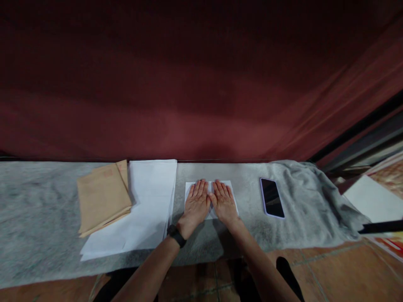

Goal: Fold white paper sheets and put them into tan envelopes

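Note:
Both hands lie flat, palms down, on a small piece of white paper (pixel 211 214) in front of me. My left hand (pixel 197 202) covers the paper's left part, its fingers stretched out and pointing away. On the right part rests my right hand (pixel 224 203), fingers also straight, the two thumbs touching or nearly so. Much of the paper is hidden under the palms, so I cannot tell whether it is folded. Left of my hands is a stack of larger white sheets (pixel 153 193), with brown paper envelopes (pixel 103 199) partly on top of it.
A grey cloth (pixel 248 235) covers the table, bunched up at its right end. To the right of my hands lies a phone (pixel 272 198) with a dark screen and a light purple edge. A dark red curtain (pixel 201 105) hangs behind the table. Tiled floor (pixel 340 268) shows below.

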{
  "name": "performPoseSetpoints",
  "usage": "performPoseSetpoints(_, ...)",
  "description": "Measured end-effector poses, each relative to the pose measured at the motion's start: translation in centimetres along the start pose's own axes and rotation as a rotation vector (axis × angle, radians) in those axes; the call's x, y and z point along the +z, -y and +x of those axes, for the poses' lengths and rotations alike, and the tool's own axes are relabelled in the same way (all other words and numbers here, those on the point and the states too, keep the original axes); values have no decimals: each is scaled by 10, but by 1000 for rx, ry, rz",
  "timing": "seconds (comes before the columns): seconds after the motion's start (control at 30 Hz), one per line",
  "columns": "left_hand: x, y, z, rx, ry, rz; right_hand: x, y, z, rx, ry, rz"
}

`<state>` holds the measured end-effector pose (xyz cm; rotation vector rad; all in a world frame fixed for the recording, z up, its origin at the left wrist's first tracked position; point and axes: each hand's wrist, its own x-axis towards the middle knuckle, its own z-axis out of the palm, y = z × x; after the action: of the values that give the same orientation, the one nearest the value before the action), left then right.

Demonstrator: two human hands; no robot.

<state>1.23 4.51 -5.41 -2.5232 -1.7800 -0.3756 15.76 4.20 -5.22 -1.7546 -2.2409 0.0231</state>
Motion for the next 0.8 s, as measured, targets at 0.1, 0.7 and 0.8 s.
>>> performPoseSetpoints(0.1, -3, 4, 1, -55, -2, -17, 0, -4, 1, 33, -26, -31)
performPoseSetpoints(0.7, -1, 27, -19, -213, -79, 25, 6, -43, -18, 171, -83, -91)
performPoseSetpoints(0.8, 1, 29, -24, -219, -103, 34, 4, -47, -22, 187, -97, -108)
